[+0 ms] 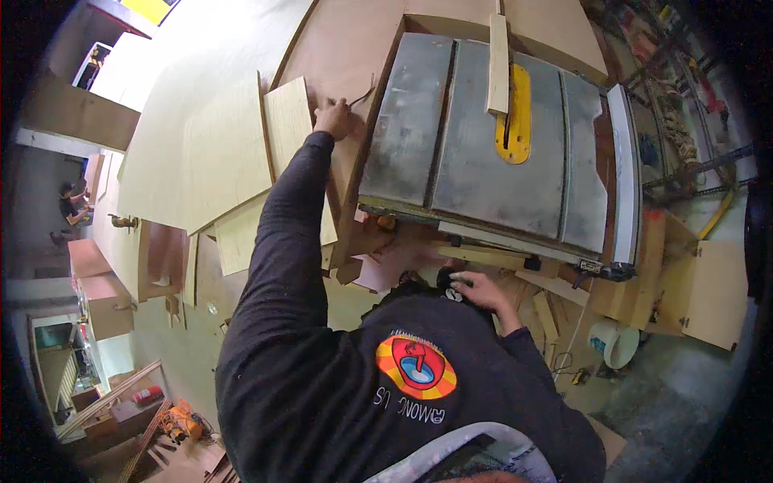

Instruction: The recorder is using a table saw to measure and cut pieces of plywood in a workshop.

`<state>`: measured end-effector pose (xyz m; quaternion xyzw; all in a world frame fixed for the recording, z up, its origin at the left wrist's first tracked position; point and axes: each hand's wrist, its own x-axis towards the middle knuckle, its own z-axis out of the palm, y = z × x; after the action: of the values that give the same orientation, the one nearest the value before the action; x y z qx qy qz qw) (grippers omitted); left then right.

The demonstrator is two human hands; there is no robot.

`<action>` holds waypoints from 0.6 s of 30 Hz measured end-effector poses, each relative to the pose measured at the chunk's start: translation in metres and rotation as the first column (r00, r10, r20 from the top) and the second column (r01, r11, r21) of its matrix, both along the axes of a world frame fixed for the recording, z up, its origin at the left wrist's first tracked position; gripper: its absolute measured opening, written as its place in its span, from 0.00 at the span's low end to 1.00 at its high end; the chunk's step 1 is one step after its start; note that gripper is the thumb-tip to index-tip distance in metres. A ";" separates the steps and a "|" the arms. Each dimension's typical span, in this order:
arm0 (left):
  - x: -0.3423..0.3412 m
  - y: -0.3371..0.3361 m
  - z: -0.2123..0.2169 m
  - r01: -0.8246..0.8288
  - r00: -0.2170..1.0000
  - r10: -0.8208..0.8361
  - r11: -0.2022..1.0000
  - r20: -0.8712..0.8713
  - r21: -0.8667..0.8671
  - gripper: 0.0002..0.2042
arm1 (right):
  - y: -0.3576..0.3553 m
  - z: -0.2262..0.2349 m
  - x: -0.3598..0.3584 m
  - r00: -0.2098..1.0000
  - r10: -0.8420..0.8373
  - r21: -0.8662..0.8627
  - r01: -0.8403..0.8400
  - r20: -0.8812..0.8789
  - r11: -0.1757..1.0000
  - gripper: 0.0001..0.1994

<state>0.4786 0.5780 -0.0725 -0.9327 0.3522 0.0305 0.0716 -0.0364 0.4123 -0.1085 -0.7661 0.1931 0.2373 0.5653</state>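
Note:
My left hand (334, 119) reaches forward over the wooden tabletop, left of the table saw (499, 185). Its fingers are closed at one end of a thin, dark, curved thing (362, 95), whose kind I cannot make out. Just left of that hand lies a narrow pale board (288, 121). My right hand (477, 291) is down by my waist, fingers curled against a small dark-and-white thing (453, 295) that is partly hidden. On the saw's grey top, a wood strip (498, 68) lies partly over the yellow insert (519, 137).
A large pale plywood sheet (193, 145) covers the left worktop. The saw's rail (624, 173) borders its right side. Wood offcuts (547, 315) and a white bucket (616, 342) are at lower right. An orange tool (183, 420) sits lower left. Another person (72, 208) is far left.

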 end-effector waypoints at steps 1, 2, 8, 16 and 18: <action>-0.013 -0.007 0.025 -0.035 0.991 0.022 0.995 -0.134 -0.097 0.33 | -0.002 0.005 0.008 0.990 -0.059 0.189 0.035 0.126 0.981 0.16; -0.028 -0.003 0.040 -0.097 0.964 0.047 0.978 -0.261 -0.183 0.30 | -0.005 0.019 0.022 0.989 -0.047 0.196 0.019 0.140 0.980 0.16; -0.213 -0.016 0.087 -0.398 0.624 -0.156 0.780 -0.766 -0.483 0.15 | -0.026 0.087 0.083 0.852 -0.237 0.212 0.152 0.467 0.965 0.21; -0.312 -0.070 0.054 -0.991 0.038 -0.563 0.082 -0.826 -0.101 0.12 | -0.025 0.083 0.104 0.722 -0.222 -0.028 0.317 0.655 0.948 0.27; -0.308 -0.072 0.065 -0.980 -0.192 -0.550 0.145 -0.813 0.134 0.14 | -0.023 0.086 0.104 0.686 -0.208 -0.123 0.400 0.697 0.908 0.26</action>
<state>0.1704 0.5064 -0.0076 -0.4302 -0.1476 0.4825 -0.7486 0.0673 0.3897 -0.0229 -0.8244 0.1322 -0.1799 0.5200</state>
